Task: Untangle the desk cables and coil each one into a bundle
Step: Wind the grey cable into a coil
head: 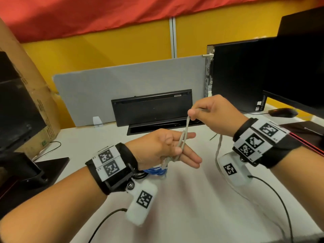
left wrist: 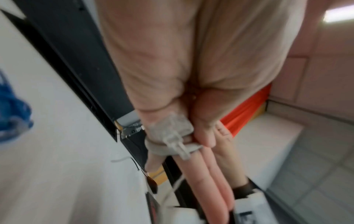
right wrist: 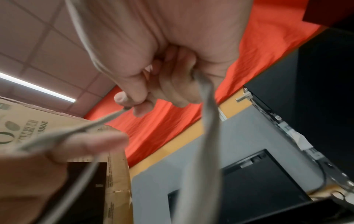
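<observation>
A grey network cable (head: 186,128) runs taut between my two hands above the white desk (head: 184,199). My left hand (head: 182,151) keeps its fingers straight, with the cable looped round them. Its thumb presses the cable's plug end (left wrist: 172,128) against the palm. Higher and to the right, my right hand (head: 192,114) pinches the cable between thumb and forefinger. The slack (head: 218,148) hangs under the right wrist down to the desk. A coiled blue cable (head: 156,171) lies on the desk beneath my left hand.
A black keyboard (head: 152,107) leans against the grey divider (head: 122,81) behind a cable slot (head: 157,128). A computer tower (head: 236,76), monitor (head: 298,67) and mouse (head: 282,112) stand at the right. A cardboard box (head: 35,102) and another screen (head: 14,111) stand at the left.
</observation>
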`<state>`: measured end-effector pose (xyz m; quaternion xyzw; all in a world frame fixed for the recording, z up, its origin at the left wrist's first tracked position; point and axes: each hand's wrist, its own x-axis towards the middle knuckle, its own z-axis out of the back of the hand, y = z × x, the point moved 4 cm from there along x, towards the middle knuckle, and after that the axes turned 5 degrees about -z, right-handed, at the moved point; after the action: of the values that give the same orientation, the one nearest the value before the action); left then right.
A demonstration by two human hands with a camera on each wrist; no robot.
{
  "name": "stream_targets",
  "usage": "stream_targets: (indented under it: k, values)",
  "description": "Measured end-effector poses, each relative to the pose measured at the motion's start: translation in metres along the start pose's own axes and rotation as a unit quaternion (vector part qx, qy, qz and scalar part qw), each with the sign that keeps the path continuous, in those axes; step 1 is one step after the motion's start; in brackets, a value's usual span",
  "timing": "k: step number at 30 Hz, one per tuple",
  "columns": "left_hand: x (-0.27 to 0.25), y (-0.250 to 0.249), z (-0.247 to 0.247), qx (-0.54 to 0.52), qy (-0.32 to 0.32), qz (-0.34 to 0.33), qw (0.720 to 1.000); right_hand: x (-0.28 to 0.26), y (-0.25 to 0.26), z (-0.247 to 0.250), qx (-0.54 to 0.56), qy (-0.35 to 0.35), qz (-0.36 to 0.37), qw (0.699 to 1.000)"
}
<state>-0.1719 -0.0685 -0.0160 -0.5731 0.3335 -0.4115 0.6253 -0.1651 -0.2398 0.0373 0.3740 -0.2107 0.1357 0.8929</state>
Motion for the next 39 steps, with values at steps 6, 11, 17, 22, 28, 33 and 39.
stream_targets:
  k: [6, 11, 17, 22, 28, 33, 39]
  values:
    - [0.001, -0.005, -0.009, -0.138, 0.007, -0.069, 0.988, -0.011, -0.017, -0.04, 0.05, 0.103, -0.093, 0.989]
    - [0.008, -0.019, -0.01, -0.204, -0.031, -0.129, 0.97, -0.04, -0.013, -0.075, 0.012, 0.187, -0.099, 0.977]
    - [0.01, -0.006, 0.01, -0.14, -0.215, -0.126, 0.958, -0.047, -0.01, -0.086, -0.11, 0.304, -0.109, 0.94]
    - [0.01, -0.007, 0.017, -0.039, -0.266, -0.085, 0.959, -0.045, 0.001, -0.072, -0.196, 0.316, -0.062, 0.926]
    - [0.01, -0.012, 0.012, 0.33, -0.206, 0.02, 0.921, -0.049, 0.019, -0.059, -0.294, 0.294, 0.01, 0.91]
    - [0.001, -0.003, 0.007, 0.36, -0.178, 0.048, 0.915, -0.037, 0.024, -0.04, -0.197, 0.278, -0.008, 0.94]
    - [-0.01, -0.003, 0.021, 0.273, -0.14, 0.088, 0.948, -0.02, 0.004, -0.013, 0.008, 0.186, -0.081, 0.979]
